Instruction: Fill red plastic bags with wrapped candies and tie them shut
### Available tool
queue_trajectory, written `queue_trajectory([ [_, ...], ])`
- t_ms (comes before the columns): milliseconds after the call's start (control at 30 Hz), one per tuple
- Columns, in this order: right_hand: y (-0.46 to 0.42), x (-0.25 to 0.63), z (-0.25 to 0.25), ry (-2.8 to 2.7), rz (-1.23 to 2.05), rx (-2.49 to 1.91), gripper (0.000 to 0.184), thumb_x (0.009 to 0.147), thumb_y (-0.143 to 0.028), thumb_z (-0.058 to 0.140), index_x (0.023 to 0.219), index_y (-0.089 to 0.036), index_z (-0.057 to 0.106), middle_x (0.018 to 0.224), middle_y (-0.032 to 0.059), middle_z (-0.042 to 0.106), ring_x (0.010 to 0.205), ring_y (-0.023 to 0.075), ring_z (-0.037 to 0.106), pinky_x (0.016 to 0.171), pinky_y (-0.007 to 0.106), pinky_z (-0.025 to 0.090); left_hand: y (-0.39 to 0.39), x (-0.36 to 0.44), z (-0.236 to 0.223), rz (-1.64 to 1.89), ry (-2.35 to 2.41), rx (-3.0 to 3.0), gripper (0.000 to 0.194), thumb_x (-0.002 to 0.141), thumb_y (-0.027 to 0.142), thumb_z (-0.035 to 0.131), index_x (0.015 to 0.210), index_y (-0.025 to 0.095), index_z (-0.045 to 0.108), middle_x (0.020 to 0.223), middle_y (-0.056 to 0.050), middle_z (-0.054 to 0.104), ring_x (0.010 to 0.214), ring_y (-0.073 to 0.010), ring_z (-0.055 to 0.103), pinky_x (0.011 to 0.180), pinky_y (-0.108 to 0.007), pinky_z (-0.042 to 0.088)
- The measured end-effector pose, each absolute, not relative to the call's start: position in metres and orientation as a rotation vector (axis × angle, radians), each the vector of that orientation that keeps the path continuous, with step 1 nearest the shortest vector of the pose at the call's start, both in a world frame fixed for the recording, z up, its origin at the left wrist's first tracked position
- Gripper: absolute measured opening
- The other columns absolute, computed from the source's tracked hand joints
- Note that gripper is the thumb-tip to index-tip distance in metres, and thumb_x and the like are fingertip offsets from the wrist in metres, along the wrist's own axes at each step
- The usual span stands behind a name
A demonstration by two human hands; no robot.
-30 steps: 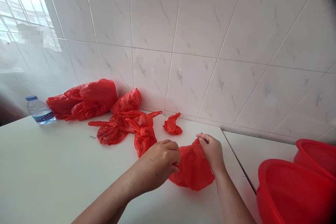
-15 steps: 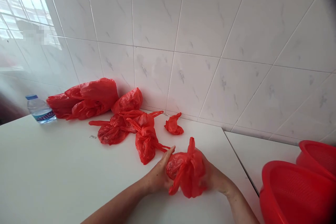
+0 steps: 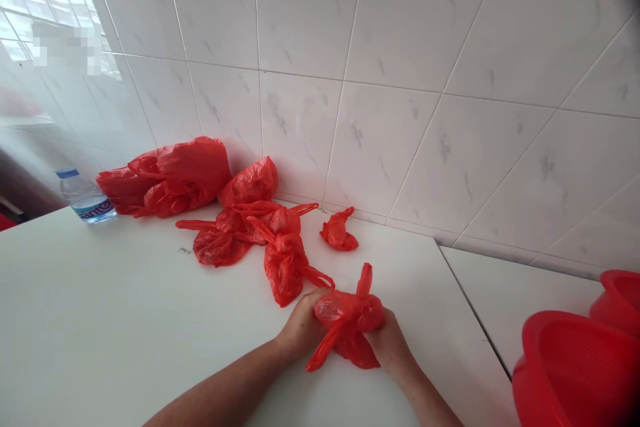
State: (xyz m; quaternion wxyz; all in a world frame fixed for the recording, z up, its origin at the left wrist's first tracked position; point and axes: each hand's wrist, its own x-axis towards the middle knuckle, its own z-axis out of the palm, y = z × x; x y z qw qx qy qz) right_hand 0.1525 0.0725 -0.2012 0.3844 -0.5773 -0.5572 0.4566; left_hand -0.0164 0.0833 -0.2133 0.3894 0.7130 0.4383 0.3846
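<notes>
A red plastic bag (image 3: 347,323), bunched into a small bundle with two handle ends sticking out, is pressed between both hands on the white counter (image 3: 115,320). My left hand (image 3: 300,330) cups its left side with fingers curled round it. My right hand (image 3: 387,347) grips its right side from below. Just behind lie several knotted red bags (image 3: 283,263), and a small knotted red bag (image 3: 339,231) sits near the wall.
Larger crumpled red bags (image 3: 173,177) are heaped against the tiled wall at the back left. A water bottle (image 3: 85,197) stands at the far left. Two red plastic colander basins (image 3: 575,367) sit at the right edge. A seam (image 3: 470,310) divides the counter.
The loose bag has been gathered and squeezed into a tight bundle between both hands. Both hands came together around it and dropped lower onto the counter.
</notes>
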Motion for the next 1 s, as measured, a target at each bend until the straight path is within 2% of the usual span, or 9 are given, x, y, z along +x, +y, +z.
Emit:
queue_trajectory([
  [267,0.074,0.150,-0.227,-1.376,1.028,-1.440,0.014,0.070,-0.027,0.058,0.063,-0.020,0.047,0.064,0.0001,0.056,0.061,0.0160,0.050,0.055,0.030,0.041,0.085,-0.013,-0.221,1.050,1.166,1.894,0.019,0.066,0.009,0.048,0.056,0.019,0.035,0.062,0.004,0.043,0.059,-0.0108,0.043,0.052,-0.025,0.040],
  [400,0.073,0.154,-0.217,-1.368,1.100,-1.411,0.013,0.069,-0.031,0.062,0.067,-0.020,0.055,0.068,0.0019,0.061,0.067,0.0201,0.055,0.061,0.032,0.045,0.083,-0.016,-0.211,1.128,1.133,1.893,0.008,0.074,0.019,0.057,0.075,0.019,0.049,0.077,0.000,0.054,0.070,-0.0142,0.051,0.062,-0.028,0.045],
  [467,0.073,0.161,-0.208,-1.383,1.210,-1.268,0.021,0.071,-0.039,0.064,0.080,-0.021,0.061,0.082,0.0043,0.066,0.079,0.0233,0.059,0.071,0.035,0.047,0.081,-0.019,-0.209,1.188,1.063,1.923,0.029,0.074,0.026,0.063,0.100,0.020,0.052,0.095,-0.004,0.058,0.084,-0.0180,0.055,0.074,-0.033,0.049],
  [533,0.074,0.172,-0.202,-1.368,1.390,-1.067,0.033,0.074,-0.044,0.063,0.100,-0.024,0.062,0.103,0.0060,0.066,0.095,0.0256,0.059,0.084,0.039,0.046,0.080,-0.023,-0.211,1.255,0.951,2.015,0.059,0.072,0.031,0.067,0.124,0.022,0.041,0.112,-0.010,0.053,0.099,-0.0231,0.055,0.086,-0.039,0.047],
  [600,0.077,0.183,-0.200,-1.269,1.575,-0.911,0.043,0.080,-0.050,0.055,0.117,-0.029,0.057,0.122,0.0057,0.061,0.109,0.0261,0.055,0.094,0.041,0.042,0.079,-0.026,-0.217,1.341,0.816,2.150,0.077,0.073,0.038,0.067,0.137,0.024,0.027,0.126,-0.016,0.044,0.116,-0.0298,0.048,0.095,-0.047,0.042],
  [667,0.079,0.190,-0.201,-1.169,1.677,-0.827,0.049,0.084,-0.058,0.045,0.124,-0.031,0.053,0.129,0.0059,0.057,0.117,0.0261,0.052,0.098,0.043,0.039,0.078,-0.029,-0.223,1.436,0.699,2.284,0.085,0.075,0.049,0.064,0.142,0.027,0.018,0.136,-0.019,0.034,0.126,-0.0352,0.038,0.098,-0.053,0.037],
  [767,0.081,0.191,-0.203,-1.179,1.749,-0.782,0.057,0.086,-0.064,0.037,0.120,-0.024,0.058,0.124,0.0107,0.060,0.114,0.0277,0.054,0.098,0.044,0.039,0.073,-0.032,-0.227,1.490,0.635,2.469,0.078,0.080,0.056,0.057,0.143,0.034,0.019,0.139,-0.017,0.032,0.125,-0.0363,0.039,0.098,-0.056,0.037],
  [900,0.078,0.185,-0.202,-1.174,1.782,-0.853,0.061,0.084,-0.066,0.039,0.109,-0.017,0.065,0.106,0.0135,0.067,0.100,0.0281,0.061,0.090,0.043,0.044,0.064,-0.035,-0.218,1.300,0.617,2.649,0.048,0.089,0.044,0.049,0.136,0.036,0.037,0.132,-0.011,0.046,0.119,-0.0308,0.048,0.100,-0.051,0.038],
  [1000,0.074,0.187,-0.202,-1.160,1.810,-0.905,0.061,0.080,-0.068,0.045,0.105,-0.017,0.067,0.099,0.0130,0.068,0.094,0.0276,0.062,0.086,0.042,0.046,0.062,-0.033,-0.211,1.205,0.560,2.722,0.040,0.093,0.038,0.044,0.133,0.033,0.043,0.127,-0.011,0.053,0.117,-0.0284,0.051,0.096,-0.046,0.043],
])
